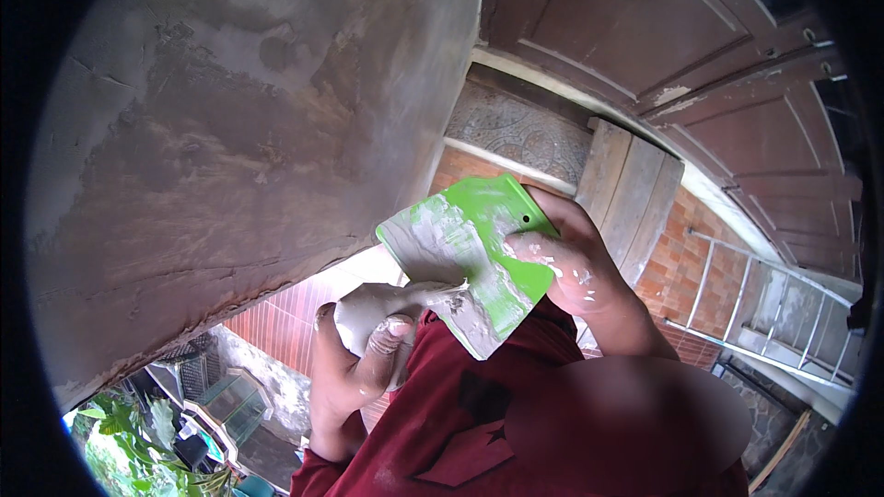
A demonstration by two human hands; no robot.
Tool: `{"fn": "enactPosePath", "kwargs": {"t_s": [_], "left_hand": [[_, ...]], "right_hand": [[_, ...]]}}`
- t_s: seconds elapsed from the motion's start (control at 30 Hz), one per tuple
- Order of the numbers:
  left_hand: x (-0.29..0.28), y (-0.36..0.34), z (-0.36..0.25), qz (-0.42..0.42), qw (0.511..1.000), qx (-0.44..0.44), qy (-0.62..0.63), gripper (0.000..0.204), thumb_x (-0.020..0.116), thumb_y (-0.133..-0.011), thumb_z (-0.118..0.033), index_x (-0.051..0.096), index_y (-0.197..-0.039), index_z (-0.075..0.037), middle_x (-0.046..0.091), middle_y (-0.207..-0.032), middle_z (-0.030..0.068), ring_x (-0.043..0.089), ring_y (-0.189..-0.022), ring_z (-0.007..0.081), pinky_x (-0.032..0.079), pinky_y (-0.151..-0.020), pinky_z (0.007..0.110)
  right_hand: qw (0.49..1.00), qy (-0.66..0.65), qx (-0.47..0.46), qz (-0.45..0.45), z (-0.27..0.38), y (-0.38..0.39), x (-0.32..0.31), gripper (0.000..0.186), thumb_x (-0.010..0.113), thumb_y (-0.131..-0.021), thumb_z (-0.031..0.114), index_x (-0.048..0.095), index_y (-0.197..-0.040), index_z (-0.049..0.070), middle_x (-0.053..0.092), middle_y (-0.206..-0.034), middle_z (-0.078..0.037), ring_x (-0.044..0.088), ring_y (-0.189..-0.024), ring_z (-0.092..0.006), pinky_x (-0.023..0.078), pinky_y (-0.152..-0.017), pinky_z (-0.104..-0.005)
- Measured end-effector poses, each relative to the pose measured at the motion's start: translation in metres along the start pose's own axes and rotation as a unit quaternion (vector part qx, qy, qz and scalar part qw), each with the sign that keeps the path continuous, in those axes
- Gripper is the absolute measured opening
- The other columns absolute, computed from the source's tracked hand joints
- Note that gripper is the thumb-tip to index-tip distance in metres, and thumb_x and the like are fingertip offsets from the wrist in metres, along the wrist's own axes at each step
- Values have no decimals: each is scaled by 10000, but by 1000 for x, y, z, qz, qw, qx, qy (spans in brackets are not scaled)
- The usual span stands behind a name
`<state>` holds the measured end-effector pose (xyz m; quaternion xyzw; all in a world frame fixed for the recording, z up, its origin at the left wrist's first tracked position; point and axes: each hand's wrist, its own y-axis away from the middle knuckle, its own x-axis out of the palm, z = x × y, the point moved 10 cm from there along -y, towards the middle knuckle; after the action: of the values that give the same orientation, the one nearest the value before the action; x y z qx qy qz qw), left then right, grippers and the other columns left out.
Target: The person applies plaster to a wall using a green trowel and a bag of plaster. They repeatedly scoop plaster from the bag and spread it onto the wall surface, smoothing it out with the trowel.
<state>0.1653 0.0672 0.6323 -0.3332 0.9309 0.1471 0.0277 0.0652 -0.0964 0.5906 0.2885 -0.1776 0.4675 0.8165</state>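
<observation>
My right hand (580,262) grips a green plastic putty spreader (493,235) by its upper right side, thumb on its face. Grey putty is smeared thickly along the spreader's left and lower edges. My left hand (354,368) is closed around a rounded grey lump (368,308) that looks like putty or a putty-coated thing; I cannot make out which. A narrow end of it reaches right and touches the spreader's face. Both hands have putty spots on the skin. To the left stands a wall (239,129) with patchy, damp-looking grey plaster.
Brown panelled doors (635,28) are at the upper right, with wooden boards (631,184) below them. A white metal ladder-like frame (764,304) stands at the right. Green plants (129,442) and a cage-like box (239,410) lie beyond the wall's lower edge.
</observation>
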Motion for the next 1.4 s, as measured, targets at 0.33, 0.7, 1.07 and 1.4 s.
{"fn": "enactPosePath", "kwargs": {"t_s": [0.33,0.7,1.07,1.4], "left_hand": [[-9,-2,6,-56,993,80,-65,345,645,-901,-232,524,-1046,57,565,-657,53,470,-456,84,363,-408,234],[7,-7,38,-6,918,64,392,458,555,-945,-374,544,-1113,52,500,-550,62,483,-399,146,437,-393,296],[21,26,24,80,937,92,327,451,556,-948,-341,553,-1129,71,516,-554,66,499,-399,162,433,-385,304],[17,65,66,38,940,79,330,433,558,-930,-414,508,-940,15,512,-573,93,501,-421,187,436,-379,346]], "right_hand": [[999,-19,44,16,-7,4,-9,329,602,-776,99,577,-1076,-35,595,-930,-48,566,-874,-124,448,-779,-266],[981,-170,18,-88,6,-11,-30,359,567,-808,66,559,-1159,-11,625,-1016,-74,603,-945,-181,475,-849,-307],[863,171,-449,-156,199,-113,39,334,568,-887,59,534,-1219,42,612,-1005,-37,606,-895,-194,497,-769,-329],[677,443,-579,-98,165,-81,206,806,547,-691,-118,286,-1441,22,457,-1267,-372,523,-1134,-449,495,-920,-419]]}}
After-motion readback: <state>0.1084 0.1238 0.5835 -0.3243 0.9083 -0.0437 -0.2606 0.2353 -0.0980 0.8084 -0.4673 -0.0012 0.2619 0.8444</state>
